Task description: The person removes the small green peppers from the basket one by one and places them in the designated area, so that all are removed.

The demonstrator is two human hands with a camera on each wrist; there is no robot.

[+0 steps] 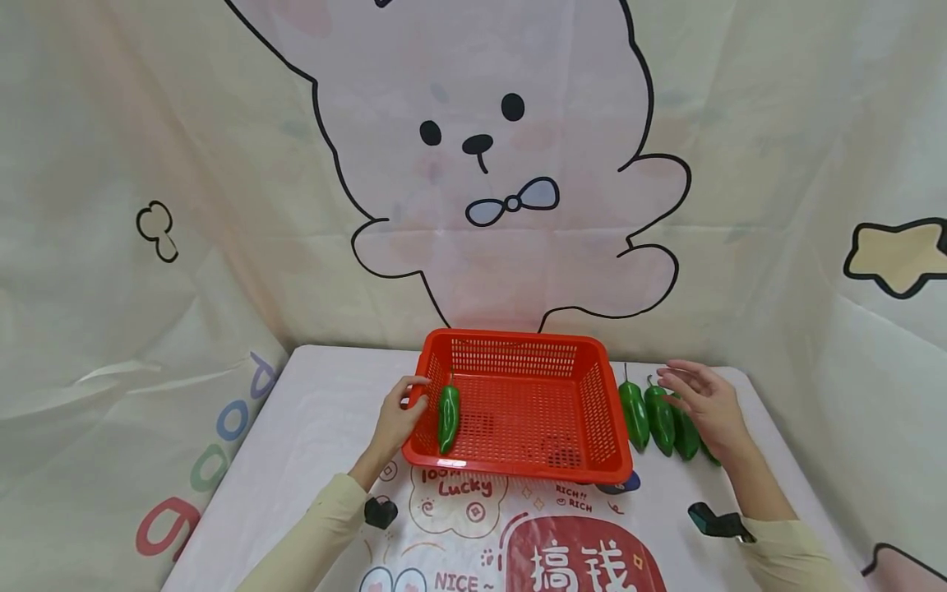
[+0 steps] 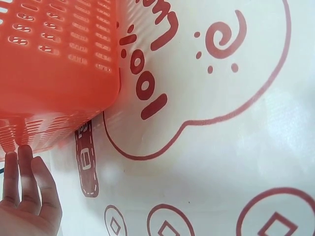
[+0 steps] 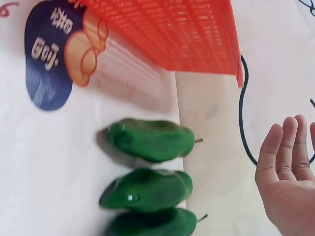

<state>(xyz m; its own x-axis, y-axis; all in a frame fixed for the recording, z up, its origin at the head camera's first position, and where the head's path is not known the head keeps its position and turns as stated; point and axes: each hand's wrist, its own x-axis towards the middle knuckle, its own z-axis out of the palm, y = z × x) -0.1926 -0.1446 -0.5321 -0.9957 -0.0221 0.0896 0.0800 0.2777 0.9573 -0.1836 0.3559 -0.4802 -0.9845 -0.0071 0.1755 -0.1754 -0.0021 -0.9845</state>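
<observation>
A red plastic basket (image 1: pixel 518 475) with slotted walls stands on the table, and one green pepper (image 1: pixel 448 418) lies inside near its left wall. My left hand (image 1: pixel 395 418) is at the basket's left side, with fingertips right at the wall; in the left wrist view its fingers (image 2: pixel 29 182) are extended against the outside. To the right of the basket, several green peppers lie in a row, the closest being a pepper (image 1: pixel 634 415) beside the wall. My right hand (image 1: pixel 706 407) is over the far end of that row, fingers loosely extended, holding nothing. It partly hides the farther peppers.
A white printed cloth (image 1: pixel 333 395) with red lettering covers the table. Behind it hangs a curtain (image 1: pixel 481 263) with a cartoon bear, and similar sheets close in the left and right sides.
</observation>
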